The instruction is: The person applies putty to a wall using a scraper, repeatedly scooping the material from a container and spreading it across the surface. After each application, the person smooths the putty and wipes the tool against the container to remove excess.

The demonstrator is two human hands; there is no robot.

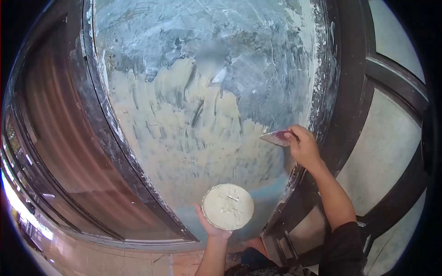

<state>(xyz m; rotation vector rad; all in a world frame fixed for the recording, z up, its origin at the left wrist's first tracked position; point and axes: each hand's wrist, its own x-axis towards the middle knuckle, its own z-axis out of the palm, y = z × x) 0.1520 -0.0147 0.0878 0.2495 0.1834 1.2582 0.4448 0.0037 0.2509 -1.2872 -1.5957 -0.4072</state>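
One brown, streaked panel in a dark frame stands at the far left, above a tiled floor. Next to it, a tall wall surface fills the middle: mottled blue-grey on top, with cream paste smeared in uneven, mostly upright strokes across much of the part below. Low in front of this wall, the left hand holds a round container of pale, creamy filler from beneath, fingers spread at its side; those underneath are hidden. The filler's top is level with a few ridges near its middle. Farther right and higher, the right hand is closed around a scraper, its smeared blade pointing left, near the paste's ragged upper edge; whether it touches the wall is unclear. At the far right are dark frames around pale panels.
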